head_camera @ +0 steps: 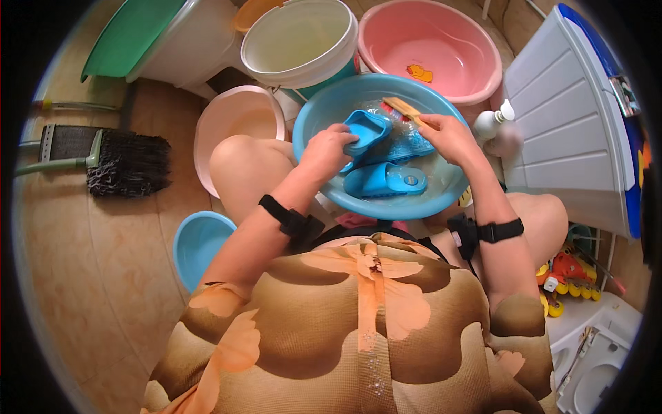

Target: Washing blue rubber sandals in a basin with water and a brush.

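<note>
Before me stands a blue plastic basin [382, 209] with shallow sudsy water. My left hand [333, 147] grips one blue slide slipper [366, 130], tilted up at the basin's left side. My right hand [449, 135] holds a wooden-handled scrubbing brush [402, 107] with red and white bristles, just above and right of the held slipper. Under the brush lies a wet blue slipper sole [406, 147]; whether it belongs to the held slipper I cannot tell. Another blue slipper [385, 179], with a round badge, rests in the water nearer to me.
Around the basin stand a pink basin [489, 85], a water-filled bucket [248, 64] and a pale pink tub [203, 155]. A pump bottle [489, 124] is at the right, beside a grey-white plastic cabinet [563, 119]. A small blue basin [199, 248] and brooms [126, 163] lie left.
</note>
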### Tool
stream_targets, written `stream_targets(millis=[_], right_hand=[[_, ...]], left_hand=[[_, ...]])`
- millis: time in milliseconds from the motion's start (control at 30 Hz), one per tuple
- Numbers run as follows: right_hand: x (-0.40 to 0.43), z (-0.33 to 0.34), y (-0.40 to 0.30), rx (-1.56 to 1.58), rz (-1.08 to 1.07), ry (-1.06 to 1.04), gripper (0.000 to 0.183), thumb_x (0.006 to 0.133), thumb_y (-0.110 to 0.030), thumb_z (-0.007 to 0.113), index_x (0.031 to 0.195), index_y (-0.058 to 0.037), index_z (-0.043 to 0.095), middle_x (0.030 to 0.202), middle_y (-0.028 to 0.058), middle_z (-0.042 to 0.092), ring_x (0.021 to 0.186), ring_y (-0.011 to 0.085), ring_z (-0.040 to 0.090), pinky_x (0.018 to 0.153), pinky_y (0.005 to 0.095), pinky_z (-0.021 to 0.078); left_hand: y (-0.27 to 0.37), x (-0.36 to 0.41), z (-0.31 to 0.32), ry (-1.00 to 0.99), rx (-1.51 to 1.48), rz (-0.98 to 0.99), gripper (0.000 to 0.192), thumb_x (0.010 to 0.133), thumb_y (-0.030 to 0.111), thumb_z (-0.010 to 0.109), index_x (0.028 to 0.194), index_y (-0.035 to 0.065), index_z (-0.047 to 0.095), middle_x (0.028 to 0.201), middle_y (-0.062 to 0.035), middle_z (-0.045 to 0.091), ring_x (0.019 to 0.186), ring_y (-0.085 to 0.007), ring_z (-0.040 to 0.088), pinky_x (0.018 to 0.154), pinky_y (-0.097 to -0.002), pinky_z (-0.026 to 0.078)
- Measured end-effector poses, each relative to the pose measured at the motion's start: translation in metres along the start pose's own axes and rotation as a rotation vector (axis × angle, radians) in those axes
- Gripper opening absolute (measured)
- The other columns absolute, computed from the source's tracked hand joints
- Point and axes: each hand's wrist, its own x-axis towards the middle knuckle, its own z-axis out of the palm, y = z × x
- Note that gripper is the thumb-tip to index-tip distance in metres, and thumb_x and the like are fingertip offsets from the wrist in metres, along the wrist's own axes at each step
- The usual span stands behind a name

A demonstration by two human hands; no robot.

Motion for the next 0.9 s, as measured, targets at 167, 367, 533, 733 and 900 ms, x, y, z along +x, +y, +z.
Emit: stream_targets(millis=[167, 367, 533, 733, 900], right_hand=[[0.002, 0.020, 0.016, -0.049, 0.027, -0.142, 0.038, 0.080, -0.029, 0.058, 0.111, -0.0092, 0.062, 0.095, 0.0178, 0.064, 0.087, 0.0290, 0.062, 0.078, 0.0353, 0.0470], [0.007, 0.004, 0.011, 0.127, -0.080, -0.099, 0.032, 0.081, -0.030, 0.054, 0.108, -0.0146, 0.064, 0.098, 0.0163, 0.064, 0.090, 0.0326, 0.061, 0.080, 0.0395, 0.0467], [0.010, 0.021, 0.021, -0.313, 0.014, -0.158, 0.033, 0.081, -0.030, 0.055, 0.109, -0.0140, 0.064, 0.095, 0.0178, 0.064, 0.089, 0.0335, 0.061, 0.080, 0.0398, 0.0467], [0.016, 0.012, 0.027, -0.215, 0.074, 0.031, 0.030, 0.079, -0.029, 0.056, 0.105, -0.0156, 0.066, 0.095, 0.0175, 0.064, 0.089, 0.0350, 0.060, 0.081, 0.0416, 0.0456], [0.017, 0.014, 0.032, 0.021, 0.152, -0.137, 0.036, 0.077, -0.029, 0.062, 0.108, -0.0106, 0.065, 0.094, 0.0135, 0.066, 0.085, 0.0242, 0.063, 0.079, 0.0327, 0.0463]], left_hand=[[-0.001, 0.004, 0.001, -0.024, 0.053, 0.095, 0.044, 0.061, 0.007, 0.074, 0.104, 0.0107, 0.066, 0.118, -0.0109, 0.055, 0.104, -0.0292, 0.055, 0.089, -0.0360, 0.045], [0.009, -0.003, -0.001, -0.014, 0.001, 0.111, 0.039, 0.062, 0.010, 0.073, 0.100, 0.0069, 0.067, 0.115, -0.0115, 0.056, 0.101, -0.0308, 0.056, 0.087, -0.0373, 0.046], [-0.002, 0.007, 0.004, -0.030, -0.033, 0.075, 0.028, 0.064, 0.014, 0.072, 0.090, 0.0047, 0.068, 0.112, -0.0125, 0.058, 0.099, -0.0310, 0.057, 0.085, -0.0386, 0.046], [-0.005, 0.007, 0.006, 0.048, -0.115, -0.036, 0.025, 0.070, 0.012, 0.067, 0.093, 0.0022, 0.066, 0.112, -0.0107, 0.058, 0.100, -0.0312, 0.056, 0.085, -0.0384, 0.045], [-0.001, 0.012, 0.008, 0.213, -0.097, -0.156, 0.044, 0.069, 0.013, 0.067, 0.111, 0.0046, 0.058, 0.113, -0.0149, 0.056, 0.102, -0.0305, 0.055, 0.086, -0.0378, 0.045]])
